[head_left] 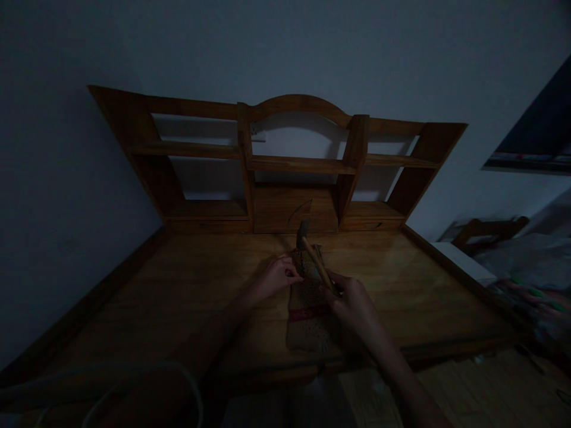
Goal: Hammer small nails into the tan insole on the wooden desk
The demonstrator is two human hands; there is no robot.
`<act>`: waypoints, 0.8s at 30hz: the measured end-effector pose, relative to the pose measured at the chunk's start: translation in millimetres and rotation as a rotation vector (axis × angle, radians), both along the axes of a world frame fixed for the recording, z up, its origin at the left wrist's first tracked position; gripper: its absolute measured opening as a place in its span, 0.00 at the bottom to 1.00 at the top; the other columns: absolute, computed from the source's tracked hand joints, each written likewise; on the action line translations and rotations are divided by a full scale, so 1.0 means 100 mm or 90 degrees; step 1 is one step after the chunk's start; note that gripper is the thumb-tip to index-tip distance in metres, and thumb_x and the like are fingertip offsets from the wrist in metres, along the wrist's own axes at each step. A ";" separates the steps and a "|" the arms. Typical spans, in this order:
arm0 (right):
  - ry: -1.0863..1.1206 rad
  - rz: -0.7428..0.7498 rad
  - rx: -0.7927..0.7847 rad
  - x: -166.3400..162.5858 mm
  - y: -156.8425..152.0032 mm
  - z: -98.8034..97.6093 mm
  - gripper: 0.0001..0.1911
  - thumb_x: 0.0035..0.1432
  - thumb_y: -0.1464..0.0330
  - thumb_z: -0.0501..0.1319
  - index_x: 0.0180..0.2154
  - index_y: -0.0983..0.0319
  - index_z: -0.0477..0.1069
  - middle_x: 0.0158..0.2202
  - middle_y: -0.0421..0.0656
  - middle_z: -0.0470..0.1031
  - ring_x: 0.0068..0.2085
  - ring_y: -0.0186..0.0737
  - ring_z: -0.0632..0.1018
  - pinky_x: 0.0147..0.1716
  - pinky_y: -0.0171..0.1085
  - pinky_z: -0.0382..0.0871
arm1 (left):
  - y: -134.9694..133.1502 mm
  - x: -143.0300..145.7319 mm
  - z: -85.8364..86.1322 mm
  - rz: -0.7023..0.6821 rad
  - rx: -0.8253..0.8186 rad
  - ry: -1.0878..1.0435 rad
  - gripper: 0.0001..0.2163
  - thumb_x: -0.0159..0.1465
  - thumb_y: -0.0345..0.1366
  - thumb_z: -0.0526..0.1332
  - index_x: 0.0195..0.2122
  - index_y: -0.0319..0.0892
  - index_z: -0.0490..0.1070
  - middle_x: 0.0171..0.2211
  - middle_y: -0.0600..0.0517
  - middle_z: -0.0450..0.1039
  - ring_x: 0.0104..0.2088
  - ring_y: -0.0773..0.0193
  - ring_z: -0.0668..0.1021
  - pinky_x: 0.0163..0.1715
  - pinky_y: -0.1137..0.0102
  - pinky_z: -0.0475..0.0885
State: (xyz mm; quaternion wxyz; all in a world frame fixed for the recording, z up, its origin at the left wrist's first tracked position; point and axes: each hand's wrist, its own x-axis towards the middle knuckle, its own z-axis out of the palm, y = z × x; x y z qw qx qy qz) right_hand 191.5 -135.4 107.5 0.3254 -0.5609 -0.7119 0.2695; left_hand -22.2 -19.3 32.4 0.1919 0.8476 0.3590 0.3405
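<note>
My right hand (350,297) is wrapped round the wooden handle of a hammer (319,261), whose dark head is raised over the far part of a brown patterned cloth (307,334). The cloth lies lengthwise on the wooden desk (214,267) and has a red band across it. At the cloth's left edge, near its far end, my left hand (283,272) is closed in a pinch. Whatever its fingertips hold is too dark and small to make out.
A wooden shelf unit (297,164) with several compartments stands along the desk's back, against the wall. Right of the desk are a wooden chair back (491,230), a white surface (464,261) and a pile of plastic-wrapped things (530,261). A pale looped cord (178,365) shows at lower left.
</note>
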 end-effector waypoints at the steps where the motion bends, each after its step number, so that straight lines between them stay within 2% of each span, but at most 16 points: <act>1: -0.001 0.003 0.000 0.00 0.00 -0.01 0.19 0.60 0.67 0.54 0.52 0.62 0.71 0.37 0.41 0.74 0.37 0.38 0.75 0.37 0.33 0.66 | 0.00 0.00 0.00 -0.003 -0.001 -0.001 0.07 0.57 0.42 0.67 0.28 0.44 0.78 0.28 0.53 0.69 0.35 0.70 0.69 0.35 0.74 0.62; 5: -0.015 -0.013 0.012 0.00 0.01 0.00 0.16 0.60 0.66 0.55 0.47 0.62 0.72 0.36 0.43 0.74 0.36 0.40 0.75 0.36 0.34 0.66 | 0.01 0.00 -0.01 -0.003 0.001 0.003 0.08 0.57 0.42 0.67 0.28 0.43 0.78 0.28 0.53 0.68 0.35 0.71 0.69 0.34 0.74 0.62; 12: -0.048 -0.011 0.015 -0.05 0.04 0.01 0.19 0.60 0.66 0.54 0.51 0.63 0.72 0.38 0.44 0.75 0.39 0.43 0.76 0.35 0.34 0.65 | 0.04 -0.01 -0.07 -0.037 0.006 -0.033 0.10 0.60 0.43 0.65 0.28 0.41 0.77 0.32 0.51 0.71 0.38 0.69 0.71 0.38 0.73 0.64; 18: -0.061 -0.004 0.009 -0.02 0.06 0.03 0.17 0.60 0.66 0.54 0.46 0.66 0.72 0.35 0.47 0.74 0.38 0.44 0.76 0.37 0.35 0.66 | 0.04 -0.01 -0.06 -0.011 -0.004 -0.008 0.09 0.59 0.43 0.66 0.29 0.43 0.78 0.29 0.52 0.68 0.35 0.70 0.69 0.34 0.74 0.62; 20: -0.063 -0.002 0.010 -0.01 0.07 0.05 0.17 0.59 0.66 0.54 0.46 0.67 0.72 0.34 0.48 0.74 0.37 0.44 0.76 0.36 0.35 0.66 | 0.06 -0.02 -0.09 -0.025 0.022 -0.017 0.10 0.60 0.44 0.65 0.29 0.43 0.77 0.29 0.53 0.69 0.36 0.70 0.69 0.35 0.73 0.62; 24: -0.051 -0.002 0.016 0.00 0.09 0.04 0.17 0.59 0.66 0.55 0.45 0.67 0.73 0.35 0.48 0.74 0.38 0.45 0.76 0.37 0.36 0.66 | 0.07 -0.02 -0.12 -0.021 -0.008 -0.022 0.11 0.59 0.45 0.65 0.29 0.43 0.78 0.31 0.51 0.70 0.38 0.68 0.69 0.37 0.73 0.63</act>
